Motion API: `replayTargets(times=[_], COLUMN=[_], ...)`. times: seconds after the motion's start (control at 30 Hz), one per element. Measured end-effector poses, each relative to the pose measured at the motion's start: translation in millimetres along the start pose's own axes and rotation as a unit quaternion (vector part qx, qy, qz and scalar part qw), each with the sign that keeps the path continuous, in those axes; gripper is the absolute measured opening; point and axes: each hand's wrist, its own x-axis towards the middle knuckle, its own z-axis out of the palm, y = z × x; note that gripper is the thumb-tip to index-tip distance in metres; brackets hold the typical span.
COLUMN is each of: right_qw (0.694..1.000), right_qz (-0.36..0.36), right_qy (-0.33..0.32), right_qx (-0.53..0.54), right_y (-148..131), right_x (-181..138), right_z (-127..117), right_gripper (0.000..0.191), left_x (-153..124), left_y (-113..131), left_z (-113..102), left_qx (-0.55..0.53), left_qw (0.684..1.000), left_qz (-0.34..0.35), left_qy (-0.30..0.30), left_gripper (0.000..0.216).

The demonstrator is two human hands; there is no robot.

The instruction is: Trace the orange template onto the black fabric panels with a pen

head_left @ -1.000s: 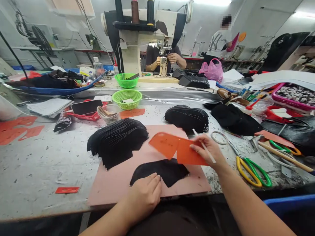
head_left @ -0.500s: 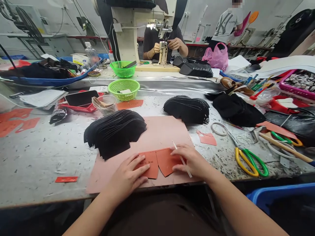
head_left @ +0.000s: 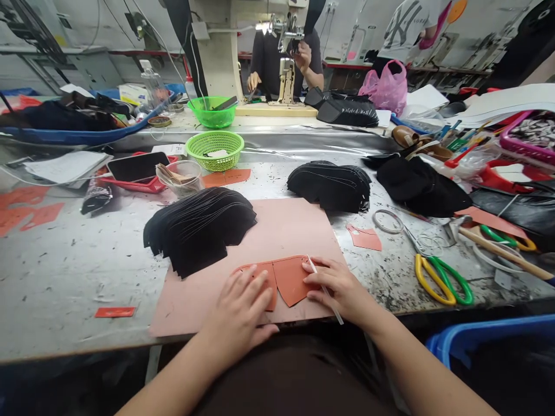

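Observation:
My left hand (head_left: 243, 306) lies flat with its fingers stretched over the left half of an orange template (head_left: 292, 282), covering most of its printing. In my right hand (head_left: 340, 287) is a thin white marking pen (head_left: 325, 289), slanted between the fingers. The fingertips of that hand touch the template's right end. A slit splits the template's lower edge near its middle. Beneath it is a pink board (head_left: 286, 228) at the table's front edge. One fanned stack of black cut pieces (head_left: 199, 228) rests on the board's left part; another black stack (head_left: 328, 186) sits at its far right corner.
Scissors (head_left: 442, 277) with yellow and green handles lie to the right, near a hammer (head_left: 498, 245). Green baskets (head_left: 215, 151) and a phone (head_left: 137, 166) are behind at the left. A co-worker (head_left: 281, 63) sits at the sewing machine opposite. A blue bin (head_left: 489, 335) stands below right.
My left hand has slid right and further over the template, hiding its printed marks. My right hand stays at the template's right end with the pen. The co-worker's hands have moved apart.

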Motion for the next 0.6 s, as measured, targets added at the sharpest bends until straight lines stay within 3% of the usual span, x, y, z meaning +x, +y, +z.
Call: replayTargets(times=[0.13,0.33,0.5,0.6], right_qw=[1.000,0.998,0.982,0.972], right_qz=[0.004,0.039,0.143,0.200], right_qy=[-0.005,-0.010,0.085,0.072], right_qx=[0.004,0.046,0.094,0.102], right_y=[-1.1,-1.4,-0.3,0.9], right_x=[-1.2,3.8,15.1,21.3], right_z=[0.8,-7.9,-21.9,-21.7], right_gripper=[0.016,0.023,0.028,0.031], left_x=[2.4,-1.0,-0.1,0.5], left_y=[24.1,25.8,23.0,21.7], left_z=[12.5,18.9,18.5,22.7], left_qx=[0.051,0.061,0.063,0.069], left_qw=[0.994,0.991,0.992,0.993], left_qz=[0.081,0.075,0.080,0.076], left_qy=[-0.046,-0.092,-0.075,-0.066], left_gripper=[0.063,0.063,0.062,0.065])
